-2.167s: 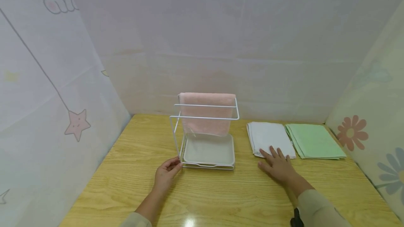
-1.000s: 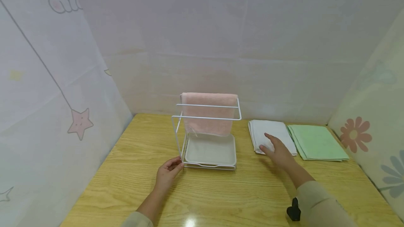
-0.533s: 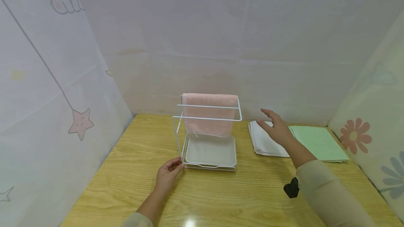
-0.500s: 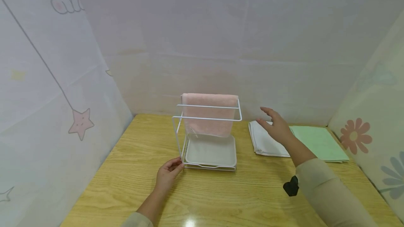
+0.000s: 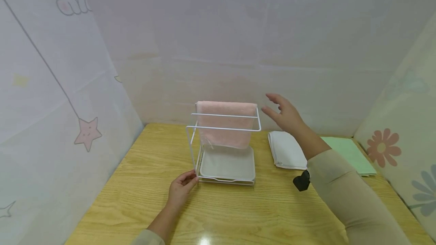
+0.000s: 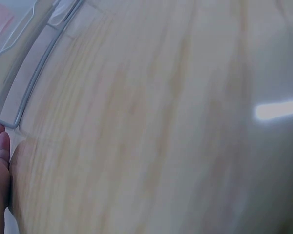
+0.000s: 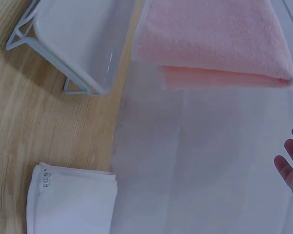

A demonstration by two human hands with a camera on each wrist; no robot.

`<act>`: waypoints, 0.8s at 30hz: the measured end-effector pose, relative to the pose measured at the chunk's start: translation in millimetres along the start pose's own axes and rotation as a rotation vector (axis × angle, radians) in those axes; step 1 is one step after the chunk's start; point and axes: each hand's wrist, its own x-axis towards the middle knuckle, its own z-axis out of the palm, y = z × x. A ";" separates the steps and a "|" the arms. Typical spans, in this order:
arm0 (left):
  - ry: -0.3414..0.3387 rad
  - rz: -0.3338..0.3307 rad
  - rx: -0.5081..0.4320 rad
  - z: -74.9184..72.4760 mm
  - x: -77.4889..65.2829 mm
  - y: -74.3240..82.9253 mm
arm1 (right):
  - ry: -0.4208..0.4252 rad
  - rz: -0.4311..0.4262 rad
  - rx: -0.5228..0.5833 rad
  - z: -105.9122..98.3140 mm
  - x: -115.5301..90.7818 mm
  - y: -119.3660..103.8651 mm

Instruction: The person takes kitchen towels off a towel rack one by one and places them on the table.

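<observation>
A white wire towel rack [image 5: 223, 128] stands on the wooden table. Over its rearmost top bar a pink towel [image 5: 225, 121] hangs folded, and a pale tray [image 5: 227, 165] sits in its base. My left hand [image 5: 179, 191] pinches the rack's front left bottom corner between thumb and fingers; in the left wrist view the fingertips [image 6: 1, 141] are right at that corner. Raised in the air just right of the rack's top, my right hand [image 5: 285, 115] holds nothing, its thumb and fingers spread apart. In the right wrist view the pink towel [image 7: 215, 39] is left of the fingers.
A folded white towel [image 5: 287, 150] lies right of the rack, below the right forearm. Further right is a folded green towel [image 5: 351, 152], partly covered by the sleeve. A dark object [image 5: 301, 181] hangs at the right cuff. Printed fabric walls [image 5: 204, 48] enclose the table.
My right hand has lifted off the white towel and moved up and left toward the rack's top right. My left hand stays at the rack's corner; the pink towel hangs as before.
</observation>
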 end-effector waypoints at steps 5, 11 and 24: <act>0.003 -0.010 -0.024 1.3 1.3 0.3 | -0.004 0.010 0.023 1.5 12.7 -20.6; 0.002 -0.009 -0.027 1.8 1.6 0.0 | -0.044 0.009 0.027 6.7 27.2 -41.8; -0.003 0.013 -0.005 0.8 3.7 -1.3 | -0.151 -0.032 0.009 28.6 49.3 -64.5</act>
